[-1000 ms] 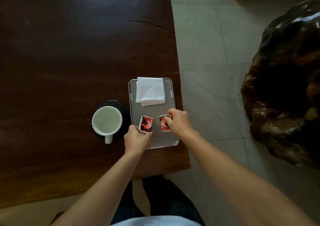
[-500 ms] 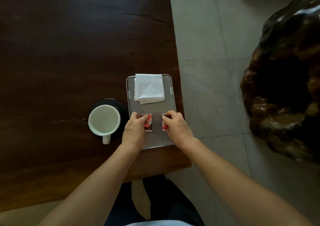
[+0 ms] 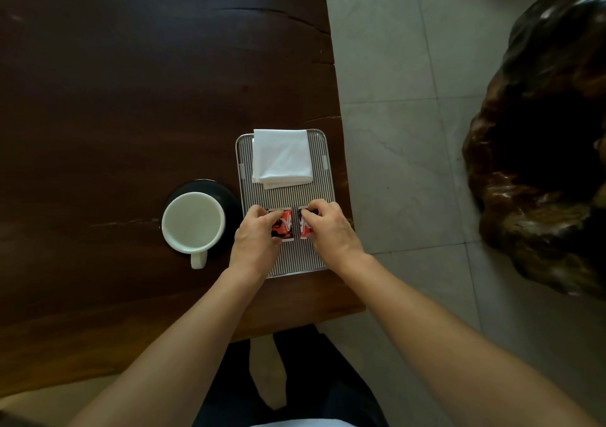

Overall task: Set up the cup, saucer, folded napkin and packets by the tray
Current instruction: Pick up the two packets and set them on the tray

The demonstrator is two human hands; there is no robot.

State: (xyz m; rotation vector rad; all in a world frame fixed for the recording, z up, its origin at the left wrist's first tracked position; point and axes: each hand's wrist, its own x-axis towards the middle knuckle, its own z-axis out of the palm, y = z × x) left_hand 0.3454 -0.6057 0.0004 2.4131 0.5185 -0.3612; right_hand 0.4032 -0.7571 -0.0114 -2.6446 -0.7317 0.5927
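Aligning two packets side by side on the tray.
I have my left hand (image 3: 255, 239) pinching the left packet (image 3: 283, 226) and my right hand (image 3: 328, 230) pinching the right packet (image 3: 304, 228), both on the 6 o'clock half of the tray (image 3: 241, 171), with a thin gap between them. I'd square the edges to the ribs, then let go of both together. The folded napkin (image 3: 282, 159) sits at the tray's 12 o'clock end. The cup (image 3: 193, 221) on its saucer (image 3: 229, 197) is at the tray's 9 o'clock. The counter (image 3: 131, 98) edge is close at 3 o'clock, with a dark carved stump (image 3: 541, 131) beyond it. Nothing blocks my hands.

Dim light; table (image 3: 131, 82) v dark w/ faint sheen, floor (image 3: 393, 66) brighter, wide-angle bend at edges, slightly soft
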